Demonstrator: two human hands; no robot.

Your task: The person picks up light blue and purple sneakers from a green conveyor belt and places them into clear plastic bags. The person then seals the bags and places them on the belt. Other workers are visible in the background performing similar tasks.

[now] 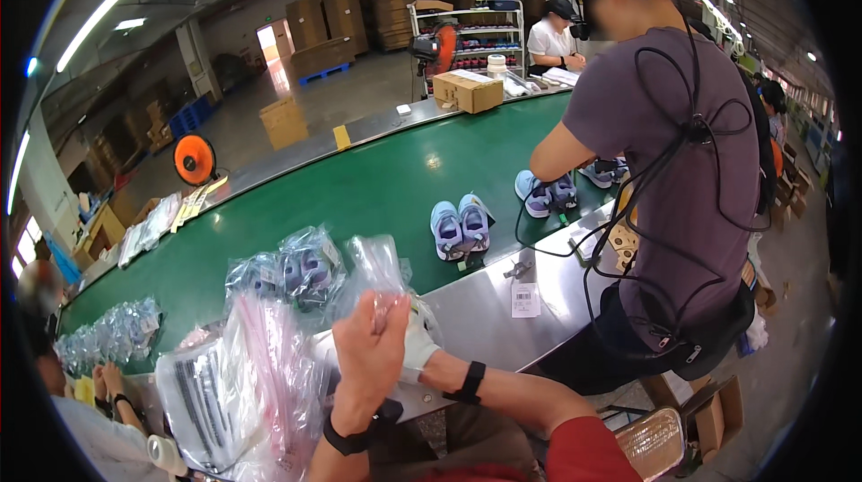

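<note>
My left hand [371, 347] is closed, pinching the edge of a clear plastic bag [374, 265] that stands up above the fist. My right hand [420, 349] comes in from the right, behind the left one; white material, perhaps a glove, covers it, and its fingers are hidden. Beside my left hand lies a pile of clear bags with pinkish edges [260, 365]. Just beyond, bagged light-blue and purple shoes [308, 268] rest on the green conveyor belt [386, 176]. A loose pair of light-blue and purple sneakers [460, 227] sits farther right on the belt.
At right a person in a purple shirt [678, 141] leans over more sneakers [546, 192], black cables hanging down their back. Another person's hands [109, 383] work at lower left, near bagged shoes [112, 334]. A white label [525, 300] lies on the metal ledge [489, 302].
</note>
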